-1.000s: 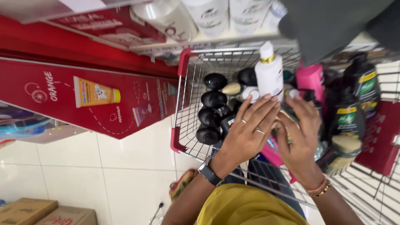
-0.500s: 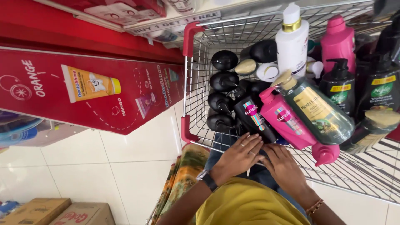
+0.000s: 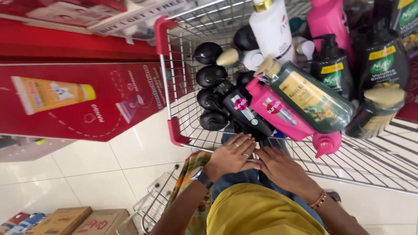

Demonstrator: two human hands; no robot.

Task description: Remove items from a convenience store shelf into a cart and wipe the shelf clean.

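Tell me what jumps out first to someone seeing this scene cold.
The wire cart packed with bottles: a pink bottle, a black one and a dark green one lie tilted near its front edge, and a white bottle stands behind them. The left hand and right hand meet just below the tilted bottles. At left, a red display panel fills the side.

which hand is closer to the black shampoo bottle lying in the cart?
Left. The left hand sits directly below the black shampoo bottle, fingertips almost at its base. The right hand lies further right, under the pink bottle.
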